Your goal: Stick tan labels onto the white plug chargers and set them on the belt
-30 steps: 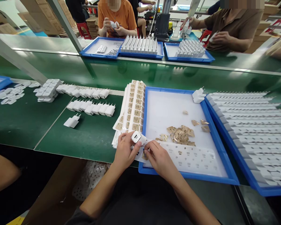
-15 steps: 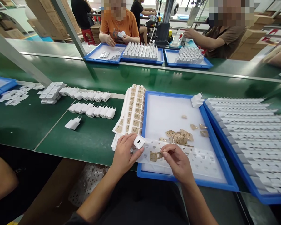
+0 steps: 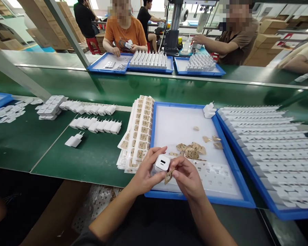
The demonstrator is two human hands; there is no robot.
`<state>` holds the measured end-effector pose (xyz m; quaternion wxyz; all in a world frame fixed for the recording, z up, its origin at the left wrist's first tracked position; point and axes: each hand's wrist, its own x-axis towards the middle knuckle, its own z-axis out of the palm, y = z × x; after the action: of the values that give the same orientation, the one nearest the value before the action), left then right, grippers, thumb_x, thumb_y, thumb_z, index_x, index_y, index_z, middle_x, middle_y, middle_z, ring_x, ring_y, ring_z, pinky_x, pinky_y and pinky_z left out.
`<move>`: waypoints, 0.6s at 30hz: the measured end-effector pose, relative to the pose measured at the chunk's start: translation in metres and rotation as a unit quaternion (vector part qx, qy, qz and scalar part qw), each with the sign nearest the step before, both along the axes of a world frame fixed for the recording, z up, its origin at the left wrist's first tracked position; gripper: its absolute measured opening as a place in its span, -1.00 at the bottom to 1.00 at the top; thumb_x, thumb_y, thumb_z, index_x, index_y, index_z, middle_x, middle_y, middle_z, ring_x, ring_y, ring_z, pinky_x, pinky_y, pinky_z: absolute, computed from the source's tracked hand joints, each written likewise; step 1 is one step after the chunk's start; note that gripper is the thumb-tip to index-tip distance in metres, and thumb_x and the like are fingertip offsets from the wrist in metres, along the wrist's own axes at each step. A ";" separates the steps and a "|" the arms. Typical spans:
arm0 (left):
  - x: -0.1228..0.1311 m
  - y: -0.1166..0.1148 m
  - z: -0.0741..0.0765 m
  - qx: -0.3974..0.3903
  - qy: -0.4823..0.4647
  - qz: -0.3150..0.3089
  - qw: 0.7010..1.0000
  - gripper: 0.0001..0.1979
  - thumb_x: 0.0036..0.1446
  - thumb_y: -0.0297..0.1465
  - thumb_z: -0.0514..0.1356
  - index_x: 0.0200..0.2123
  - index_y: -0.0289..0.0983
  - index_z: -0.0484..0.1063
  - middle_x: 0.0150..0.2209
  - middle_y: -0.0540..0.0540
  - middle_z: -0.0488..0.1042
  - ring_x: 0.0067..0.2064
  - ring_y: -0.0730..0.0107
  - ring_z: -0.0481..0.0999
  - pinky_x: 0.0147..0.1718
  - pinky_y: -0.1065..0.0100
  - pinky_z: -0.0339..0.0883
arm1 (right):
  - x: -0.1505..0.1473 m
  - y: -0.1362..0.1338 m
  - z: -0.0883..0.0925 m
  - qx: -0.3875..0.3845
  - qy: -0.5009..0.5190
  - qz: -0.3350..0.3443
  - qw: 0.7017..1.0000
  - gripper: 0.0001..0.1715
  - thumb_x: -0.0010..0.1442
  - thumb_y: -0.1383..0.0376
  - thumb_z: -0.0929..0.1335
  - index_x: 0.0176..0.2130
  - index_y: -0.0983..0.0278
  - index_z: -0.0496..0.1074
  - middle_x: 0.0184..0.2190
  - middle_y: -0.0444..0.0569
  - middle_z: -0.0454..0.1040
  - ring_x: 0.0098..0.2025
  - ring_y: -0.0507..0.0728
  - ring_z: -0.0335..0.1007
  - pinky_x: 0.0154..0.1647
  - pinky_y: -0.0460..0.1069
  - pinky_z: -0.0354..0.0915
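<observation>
My left hand (image 3: 145, 176) is closed around a white USB charger (image 3: 162, 163), its port face turned up toward me. Close beside it, my right hand (image 3: 188, 177) pinches a small brown adhesive sticker (image 3: 168, 177), which hangs below the fingertips near the charger's lower edge. Whether the sticker touches the charger I cannot tell. Both hands are over the front of a blue-rimmed tray (image 3: 236, 174). A clear perforated sheet (image 3: 215, 174) lies in the tray, and behind it is a pile of brown peeled pieces (image 3: 192, 150).
Left of the tray are stacked sticker sheets (image 3: 143, 130). Rows of white chargers (image 3: 97, 124) and a single charger (image 3: 74, 140) stand further left. One charger (image 3: 209, 110) is at the tray's back corner. A second tray (image 3: 267, 201) full of chargers lies right. Co-workers sit across the bench.
My right hand has moved left with the brown sticker, from above the clear sheet to the charger. My left hand has brought the charger slightly right. The whole view has shifted a little.
</observation>
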<state>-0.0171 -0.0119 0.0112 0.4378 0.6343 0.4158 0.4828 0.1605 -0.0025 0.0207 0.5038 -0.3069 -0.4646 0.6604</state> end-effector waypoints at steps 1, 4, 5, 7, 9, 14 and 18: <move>0.002 0.001 -0.003 0.007 -0.004 0.012 1.000 -0.33 0.20 -0.04 0.29 0.31 -0.15 0.32 0.06 -0.23 0.41 0.10 0.09 0.48 0.06 0.13 0.45 | -0.001 -0.001 -0.002 -0.019 0.018 0.007 1.000 -0.74 0.12 0.11 0.55 -0.29 0.18 0.51 -0.45 -0.12 0.44 -0.41 0.06 0.36 -0.36 -0.04 0.38; 0.005 0.002 -0.011 0.048 -0.017 0.059 0.997 -0.25 0.08 -0.09 0.42 0.28 -0.14 0.30 -0.10 -0.15 0.49 -0.10 0.21 0.57 -0.07 0.20 0.50 | 0.001 -0.002 -0.005 -0.053 0.048 0.002 0.997 -0.75 0.11 0.12 0.55 -0.29 0.18 0.52 -0.45 -0.13 0.44 -0.39 0.05 0.36 -0.35 -0.05 0.36; 0.005 0.002 -0.013 0.066 -0.015 0.074 0.995 -0.30 0.09 -0.15 0.44 0.25 -0.14 0.30 -0.11 -0.14 0.52 -0.10 0.22 0.59 -0.07 0.21 0.51 | 0.003 -0.003 -0.005 -0.054 0.047 -0.012 0.997 -0.76 0.13 0.14 0.55 -0.28 0.18 0.52 -0.43 -0.13 0.45 -0.38 0.05 0.37 -0.34 -0.06 0.35; 0.005 0.001 -0.013 0.106 0.013 0.091 0.990 -0.45 0.11 -0.28 0.44 0.13 -0.15 0.34 -0.06 -0.16 0.58 -0.02 0.19 0.61 -0.01 0.18 0.51 | 0.007 -0.003 -0.003 -0.039 0.030 -0.052 0.997 -0.80 0.16 0.17 0.54 -0.25 0.17 0.53 -0.41 -0.12 0.47 -0.35 0.04 0.38 -0.32 -0.07 0.35; 0.004 0.001 -0.009 0.154 0.057 0.089 0.982 -0.58 0.14 -0.39 0.41 0.03 -0.16 0.38 0.00 -0.18 0.60 0.06 0.17 0.60 0.04 0.15 0.51 | 0.009 -0.003 0.000 -0.018 -0.003 -0.087 0.996 -0.83 0.18 0.20 0.53 -0.21 0.15 0.54 -0.37 -0.11 0.50 -0.31 0.04 0.40 -0.27 -0.07 0.36; 0.007 0.003 0.000 0.202 0.089 0.090 0.971 -0.60 0.16 -0.48 0.37 0.04 -0.18 0.39 0.02 -0.19 0.62 0.07 0.23 0.61 0.06 0.18 0.52 | 0.006 -0.002 0.006 0.016 -0.082 -0.125 0.989 -0.85 0.23 0.25 0.50 -0.15 0.13 0.54 -0.31 -0.12 0.51 -0.23 0.04 0.45 -0.16 -0.08 0.40; 0.007 0.003 0.001 0.198 0.093 0.086 0.972 -0.60 0.16 -0.47 0.37 0.05 -0.19 0.41 0.02 -0.19 0.62 0.06 0.22 0.62 0.05 0.19 0.53 | 0.003 -0.002 0.007 0.016 -0.096 -0.128 0.987 -0.84 0.22 0.25 0.49 -0.15 0.14 0.54 -0.32 -0.12 0.50 -0.24 0.04 0.46 -0.16 -0.08 0.42</move>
<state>-0.0100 -0.0092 0.0121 0.2195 0.7125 0.4038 0.5302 0.1632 -0.0046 0.0275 0.5421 -0.4175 -0.4782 0.5506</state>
